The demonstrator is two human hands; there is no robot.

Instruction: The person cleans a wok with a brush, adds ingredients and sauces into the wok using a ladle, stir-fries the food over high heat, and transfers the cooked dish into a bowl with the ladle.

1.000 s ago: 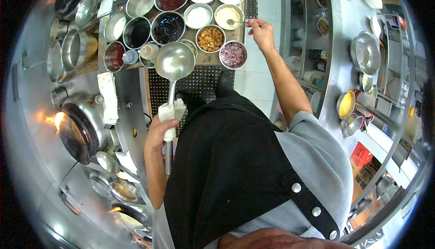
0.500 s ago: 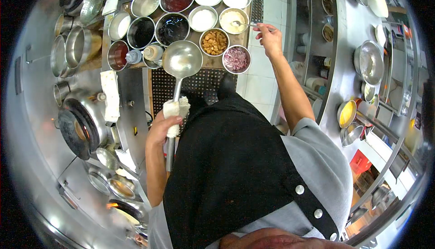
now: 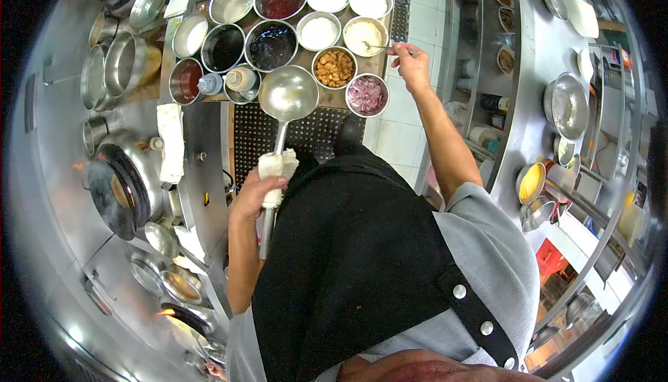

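Observation:
My left hand (image 3: 255, 197) is closed round the handle of a large metal ladle (image 3: 288, 94), where a white cloth (image 3: 272, 179) is wrapped on it. The ladle's bowl hangs at the near edge of the containers and looks bare inside. In my right hand (image 3: 410, 63) I pinch the end of a small spoon (image 3: 376, 47). Its tip lies in a round metal tub of pale yellow powder or paste (image 3: 360, 30). Close by stand a tub of brown chunks (image 3: 334, 67) and a tub of chopped purple onion (image 3: 367, 95).
More tubs hold white powder (image 3: 319, 32), dark liquid (image 3: 272, 46) and red sauce (image 3: 280, 1). Two squeeze bottles (image 3: 239, 80) stand at the near left. A wok (image 3: 115, 187) sits on the stove at left. A steel counter with bowls (image 3: 567, 107) runs along the right.
The ladle and my left hand have shifted slightly right. My right hand stays at the pale yellow tub, the spoon tip still in it. The view has shifted a little.

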